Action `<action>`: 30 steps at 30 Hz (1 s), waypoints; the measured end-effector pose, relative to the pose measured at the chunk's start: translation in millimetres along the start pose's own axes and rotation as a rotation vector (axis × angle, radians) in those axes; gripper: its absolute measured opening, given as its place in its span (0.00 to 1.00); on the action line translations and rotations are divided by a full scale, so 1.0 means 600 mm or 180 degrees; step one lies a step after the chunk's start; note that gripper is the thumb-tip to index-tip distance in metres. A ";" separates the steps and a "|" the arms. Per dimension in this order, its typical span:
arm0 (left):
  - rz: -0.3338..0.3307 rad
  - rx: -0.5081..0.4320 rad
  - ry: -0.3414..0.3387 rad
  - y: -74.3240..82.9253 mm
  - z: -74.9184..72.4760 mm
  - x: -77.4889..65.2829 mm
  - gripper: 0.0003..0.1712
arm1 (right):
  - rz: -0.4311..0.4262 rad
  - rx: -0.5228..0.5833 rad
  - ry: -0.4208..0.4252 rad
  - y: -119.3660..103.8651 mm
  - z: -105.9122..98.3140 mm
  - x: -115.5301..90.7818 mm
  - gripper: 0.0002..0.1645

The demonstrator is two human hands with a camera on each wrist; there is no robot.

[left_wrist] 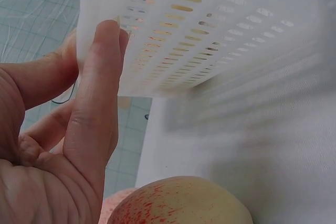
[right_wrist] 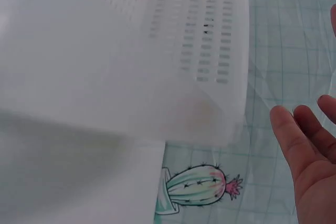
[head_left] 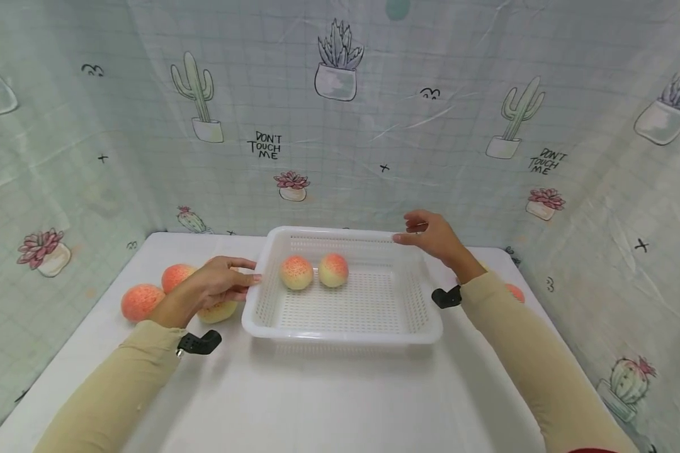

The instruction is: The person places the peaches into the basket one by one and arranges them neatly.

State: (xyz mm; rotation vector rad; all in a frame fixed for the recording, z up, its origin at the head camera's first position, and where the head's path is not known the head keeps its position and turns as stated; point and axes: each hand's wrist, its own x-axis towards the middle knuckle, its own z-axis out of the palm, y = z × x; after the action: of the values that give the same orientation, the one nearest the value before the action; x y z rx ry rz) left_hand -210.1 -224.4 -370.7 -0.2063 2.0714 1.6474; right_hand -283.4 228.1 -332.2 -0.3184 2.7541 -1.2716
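Observation:
A white plastic basket [head_left: 340, 336] with slotted walls is held a little above the table, two peaches inside it near its left end. One peach [head_left: 297, 272] lies beside the other peach [head_left: 333, 270]. My left hand [head_left: 218, 280] pinches the basket's left rim between thumb and fingers, as the left wrist view also shows. By the far right corner of the basket is my right hand [head_left: 430, 236], its fingers loosely extended. In the right wrist view, the visible fingers [right_wrist: 294, 140] stand apart from the basket wall; whether the thumb touches the rim I cannot tell.
Several peaches [head_left: 141, 302] sit on the white table [head_left: 340, 396] left of the basket, partly behind the left hand and forearm. More fruit, including a peach [head_left: 514, 292], shows behind the right forearm. A cactus-printed curtain [head_left: 374, 138] surrounds the table's back and sides.

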 end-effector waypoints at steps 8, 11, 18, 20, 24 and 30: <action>0.0011 0.0015 -0.0006 -0.002 -0.004 0.001 0.38 | 0.0175 -0.0085 0.0143 0.023 -0.046 -0.021 0.46; -0.0001 -0.0005 -0.0005 -0.002 -0.005 0.003 0.37 | 0.0242 -0.0106 0.0187 0.041 -0.064 -0.031 0.47; -0.0005 0.0023 -0.0011 -0.003 -0.004 0.001 0.38 | 0.0393 -0.0127 0.0375 0.093 -0.099 -0.067 0.47; 0.0002 0.0029 -0.0010 -0.004 -0.005 0.001 0.38 | 0.0471 -0.0086 0.0448 0.112 -0.107 -0.080 0.47; 0.0019 0.0030 -0.0017 -0.004 -0.005 0.002 0.37 | 0.0591 -0.0009 0.0565 0.156 -0.122 -0.110 0.49; 0.0014 0.0022 -0.0027 -0.003 -0.004 0.002 0.38 | 0.0816 -0.0128 0.0679 0.199 -0.141 -0.152 0.53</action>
State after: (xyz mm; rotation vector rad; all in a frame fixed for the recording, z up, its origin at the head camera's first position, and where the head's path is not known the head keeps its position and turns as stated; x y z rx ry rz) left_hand -211.1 -227.2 -372.3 -0.1923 2.0726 1.6405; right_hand -226.6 386.9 -368.2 0.1744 2.8766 -1.2494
